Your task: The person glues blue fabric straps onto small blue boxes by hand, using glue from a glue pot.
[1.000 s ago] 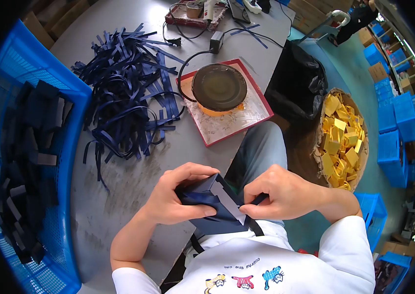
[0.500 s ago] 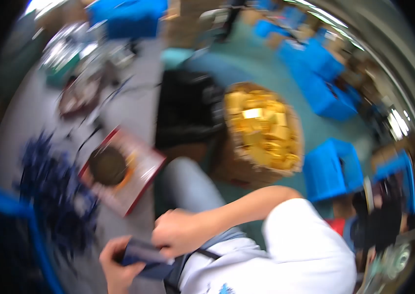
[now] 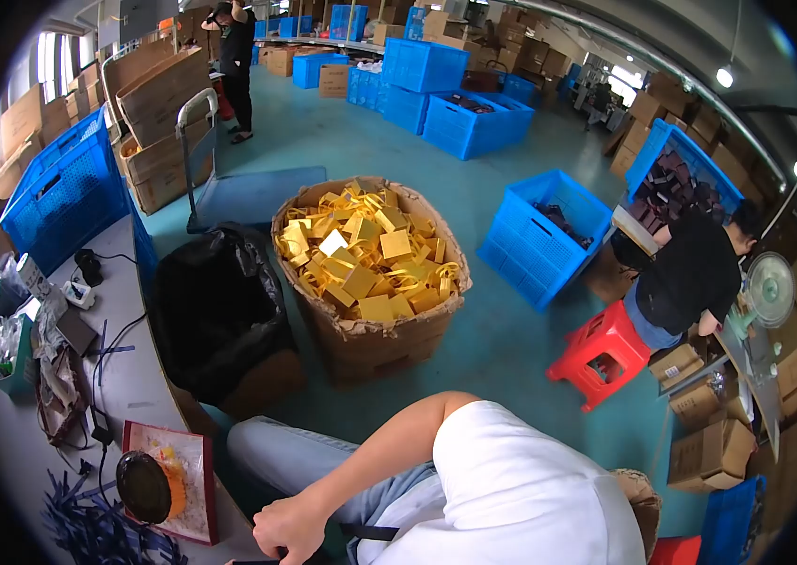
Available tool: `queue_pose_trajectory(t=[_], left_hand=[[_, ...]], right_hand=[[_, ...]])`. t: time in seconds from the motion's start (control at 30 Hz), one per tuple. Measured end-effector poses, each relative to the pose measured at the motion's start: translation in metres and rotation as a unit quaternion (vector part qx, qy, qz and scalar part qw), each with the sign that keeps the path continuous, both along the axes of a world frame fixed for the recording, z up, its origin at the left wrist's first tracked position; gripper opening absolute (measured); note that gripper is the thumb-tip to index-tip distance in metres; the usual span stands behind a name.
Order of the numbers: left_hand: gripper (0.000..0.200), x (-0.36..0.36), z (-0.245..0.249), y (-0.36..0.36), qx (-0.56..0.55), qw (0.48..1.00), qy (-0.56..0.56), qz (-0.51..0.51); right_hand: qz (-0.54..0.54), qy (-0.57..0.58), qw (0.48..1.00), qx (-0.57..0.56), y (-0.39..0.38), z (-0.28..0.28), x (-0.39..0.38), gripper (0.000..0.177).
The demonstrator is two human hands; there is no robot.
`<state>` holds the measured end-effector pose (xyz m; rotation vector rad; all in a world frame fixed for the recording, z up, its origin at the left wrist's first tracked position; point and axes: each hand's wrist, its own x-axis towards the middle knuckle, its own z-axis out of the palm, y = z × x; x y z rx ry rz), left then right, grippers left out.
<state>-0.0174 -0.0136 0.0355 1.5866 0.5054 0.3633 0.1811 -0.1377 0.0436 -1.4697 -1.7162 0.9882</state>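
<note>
My right hand is at the bottom edge of the view beside the table, its fingers curled closed on a small dark blue box. Only a dark sliver of the box shows; the rest is cut off by the frame. My left hand is out of view below. On the table nearby lies a red-rimmed tray holding a round dark-topped container with orange around its side. A tangled heap of dark blue ribbon strips lies next to the tray.
Beside my knee stand a black-lined bin and a carton full of gold boxes. Beyond are a flat trolley, blue crates and a red stool with a seated person. Another person stands farther back.
My view has swung up and rightward, so the room shows more. My left hand and most of the dark blue box have dropped out at the bottom; my right hand sits lower in view.
</note>
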Motion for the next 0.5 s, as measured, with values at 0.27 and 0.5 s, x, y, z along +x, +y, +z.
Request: queue_pose_trajectory(t=[0.27, 0.5], left_hand=[[0.046, -0.004, -0.004, 0.000, 0.016, 1.000, 0.002, 0.009], [0.046, -0.005, -0.009, 0.006, 0.060, 0.997, -0.028, 0.051]], right_hand=[[0.008, -0.046, 0.998, 0.045, 0.003, -0.006, -0.002, 0.022], [-0.301, 0.090, 0.928, 0.202, -0.008, 0.010, 0.011, 0.030]])
